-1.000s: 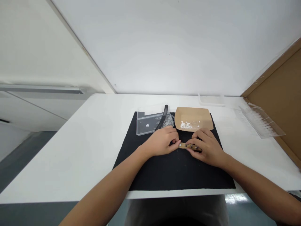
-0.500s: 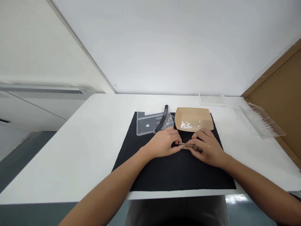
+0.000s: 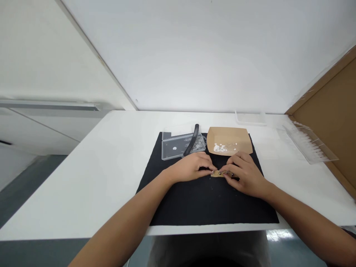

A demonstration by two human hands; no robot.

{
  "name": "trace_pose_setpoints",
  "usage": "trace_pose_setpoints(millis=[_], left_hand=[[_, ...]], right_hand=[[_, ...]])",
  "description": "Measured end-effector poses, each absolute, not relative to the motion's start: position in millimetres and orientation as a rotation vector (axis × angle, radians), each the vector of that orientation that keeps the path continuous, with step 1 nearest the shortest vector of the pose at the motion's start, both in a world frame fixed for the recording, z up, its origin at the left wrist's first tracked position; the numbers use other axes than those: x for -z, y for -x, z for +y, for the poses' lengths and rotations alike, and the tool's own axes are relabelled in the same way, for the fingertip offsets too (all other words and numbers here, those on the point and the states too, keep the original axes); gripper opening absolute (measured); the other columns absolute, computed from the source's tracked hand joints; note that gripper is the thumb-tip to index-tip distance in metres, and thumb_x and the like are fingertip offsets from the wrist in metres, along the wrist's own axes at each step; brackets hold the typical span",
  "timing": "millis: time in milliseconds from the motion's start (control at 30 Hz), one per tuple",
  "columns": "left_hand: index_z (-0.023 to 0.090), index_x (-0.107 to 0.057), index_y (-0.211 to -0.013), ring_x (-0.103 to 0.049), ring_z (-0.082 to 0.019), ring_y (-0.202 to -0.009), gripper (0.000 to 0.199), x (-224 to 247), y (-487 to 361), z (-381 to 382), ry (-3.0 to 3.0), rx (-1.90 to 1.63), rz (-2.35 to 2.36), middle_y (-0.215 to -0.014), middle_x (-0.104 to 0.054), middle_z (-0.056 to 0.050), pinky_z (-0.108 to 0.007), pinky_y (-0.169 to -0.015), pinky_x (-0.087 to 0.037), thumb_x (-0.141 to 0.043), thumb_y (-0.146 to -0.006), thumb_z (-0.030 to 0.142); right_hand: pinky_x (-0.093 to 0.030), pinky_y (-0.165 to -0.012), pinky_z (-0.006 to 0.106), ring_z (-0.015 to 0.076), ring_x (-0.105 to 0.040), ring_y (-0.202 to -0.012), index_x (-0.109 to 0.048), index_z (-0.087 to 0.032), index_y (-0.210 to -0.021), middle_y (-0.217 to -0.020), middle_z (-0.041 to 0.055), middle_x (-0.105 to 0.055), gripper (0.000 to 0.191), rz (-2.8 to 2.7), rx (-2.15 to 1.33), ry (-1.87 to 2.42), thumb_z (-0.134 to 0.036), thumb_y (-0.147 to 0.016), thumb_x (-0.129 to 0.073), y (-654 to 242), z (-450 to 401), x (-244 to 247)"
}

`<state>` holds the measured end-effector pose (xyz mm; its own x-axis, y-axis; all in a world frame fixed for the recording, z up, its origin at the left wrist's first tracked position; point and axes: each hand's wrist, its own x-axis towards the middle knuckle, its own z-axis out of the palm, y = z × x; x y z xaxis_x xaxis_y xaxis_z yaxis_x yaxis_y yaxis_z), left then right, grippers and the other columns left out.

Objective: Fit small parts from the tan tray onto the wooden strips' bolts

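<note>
A narrow tan strip (image 3: 216, 174) with several small dark, shiny round pieces along it is held low over the black mat. My right hand (image 3: 244, 175) grips its right part between thumb and fingers, covering some of it. At the left end, the thumb and forefinger of my left hand (image 3: 196, 167) are pinched together, touching the strip. Something tiny and pale shows at those fingertips, too small to name. Just beyond my hands lies a tan paper tray (image 3: 229, 135) with small white pieces (image 3: 219, 148) in it.
A clear plastic box (image 3: 169, 152) with small clear pieces stands behind my left hand, a curved black handle-like piece (image 3: 191, 140) across it. The black mat (image 3: 211, 207) reaches the table's front edge. Clear bags (image 3: 308, 144) lie right, by a cardboard panel (image 3: 333, 111).
My left thumb has drawn back and up to the left, so more of the strip's left end shows. My right hand has barely moved.
</note>
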<state>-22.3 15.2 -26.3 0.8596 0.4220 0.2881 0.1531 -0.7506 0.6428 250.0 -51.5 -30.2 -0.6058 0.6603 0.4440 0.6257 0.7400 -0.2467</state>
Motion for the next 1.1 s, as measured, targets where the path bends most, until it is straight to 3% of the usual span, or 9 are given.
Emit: trace_pose_setpoints(millis=[300, 633, 800, 1100], left_hand=[[0.022, -0.08, -0.113, -0.074, -0.019, -0.096, 0.017, 26.5, 21.8, 10.7, -2.452, -0.56, 0.474, -0.103, -0.078, -0.008, -0.029, -0.089, -0.057, -0.067, -0.102, 0.022], [0.02, -0.077, -0.108, -0.069, -0.015, -0.081, 0.025, 25.7, 18.5, 4.6, -2.479, -0.583, 0.506, -0.097, -0.074, -0.005, -0.024, -0.075, -0.054, -0.065, -0.089, 0.008], [0.019, -0.076, -0.109, -0.068, -0.015, -0.081, 0.014, 26.3, 17.2, 3.9, -2.433, -0.583, 0.509, -0.094, -0.073, -0.004, -0.024, -0.073, -0.053, -0.071, -0.096, 0.021], [0.019, -0.077, -0.103, -0.07, -0.016, -0.086, 0.012, 25.8, 17.0, 4.8, -2.449, -0.576, 0.474, -0.098, -0.076, -0.006, -0.026, -0.08, -0.054, -0.065, -0.099, 0.017]], right_hand=[[-0.038, -0.089, 0.041, 0.0237, -0.057, -0.098, -0.074, -0.025, -0.107, -0.099, 0.0049, -0.07, 0.011, -2.386, -0.099, 1.016, -0.02, -0.099, -0.069, -248.1, -52.8, 29.2], [-0.039, -0.09, 0.041, 0.0234, -0.058, -0.1, -0.072, -0.024, -0.106, -0.103, 0.0048, -0.073, 0.009, -2.407, -0.14, 0.999, -0.019, -0.101, -0.067, -248.3, -52.3, 28.8], [-0.038, -0.09, 0.042, 0.0238, -0.057, -0.1, -0.072, -0.025, -0.107, -0.102, 0.0047, -0.074, 0.009, -2.411, -0.141, 0.991, -0.02, -0.101, -0.066, -248.4, -51.9, 28.9], [-0.039, -0.092, 0.042, 0.022, -0.062, -0.1, -0.069, -0.023, -0.105, -0.107, 0.0021, -0.079, 0.006, -2.382, -0.153, 0.912, -0.018, -0.103, -0.067, -246.4, -52.2, 29.6]])
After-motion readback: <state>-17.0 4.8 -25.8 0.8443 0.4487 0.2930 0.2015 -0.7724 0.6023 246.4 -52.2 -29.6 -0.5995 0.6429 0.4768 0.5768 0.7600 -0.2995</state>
